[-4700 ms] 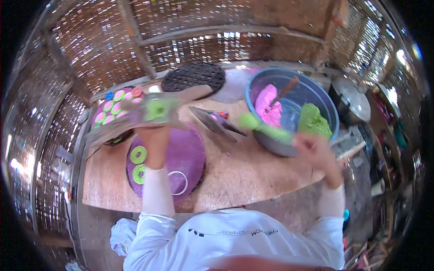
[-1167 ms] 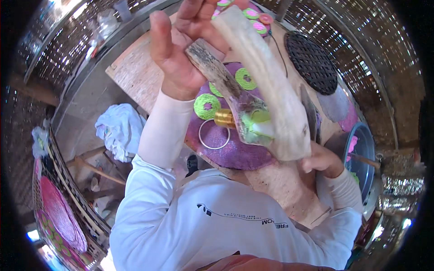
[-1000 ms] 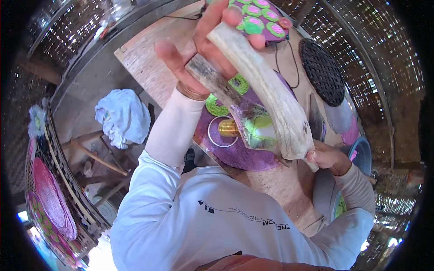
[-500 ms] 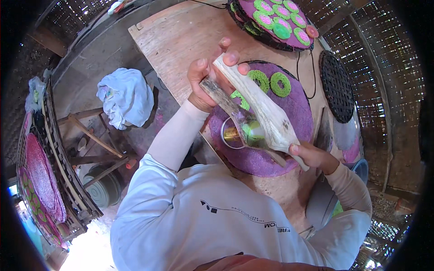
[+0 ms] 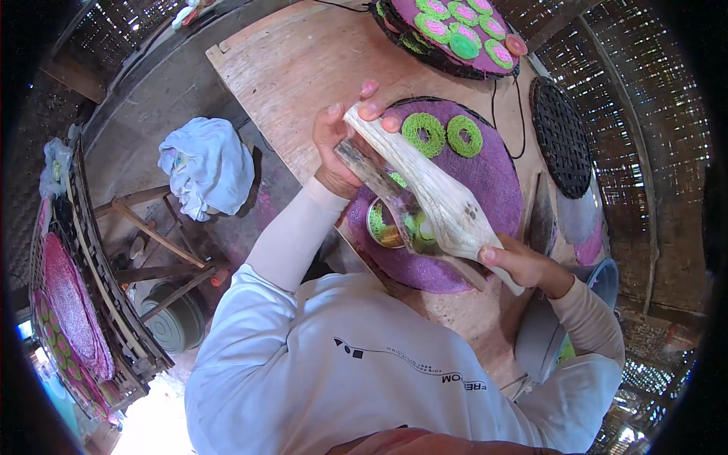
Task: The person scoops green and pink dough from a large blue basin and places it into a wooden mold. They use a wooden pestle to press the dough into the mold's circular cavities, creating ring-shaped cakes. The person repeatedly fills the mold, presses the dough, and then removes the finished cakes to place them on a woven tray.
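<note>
Both my hands hold a two-armed wooden hand press, with a pale, thick arm and a darker, thinner arm. Round the far-left ends of the arms, my left hand is closed, its fingertips over the pale one. My right hand grips the joined end at the lower right, thumb on top. A brass-coloured cylinder with a round rim sticks out beside the dark arm, and green material shows between the arms. Below lies a purple round mat bearing lacy green rings; the press partly hides more green strands.
A stack of round trays with green-and-pink rings stands at the table's far side. At right are a dark woven tray and a grey bucket. A pale blue cloth bundle sits left of the wooden table.
The press has shifted slightly, and green strands now show inside the round rim by the cylinder. Both hands keep their hold. The whole view has moved a little.
</note>
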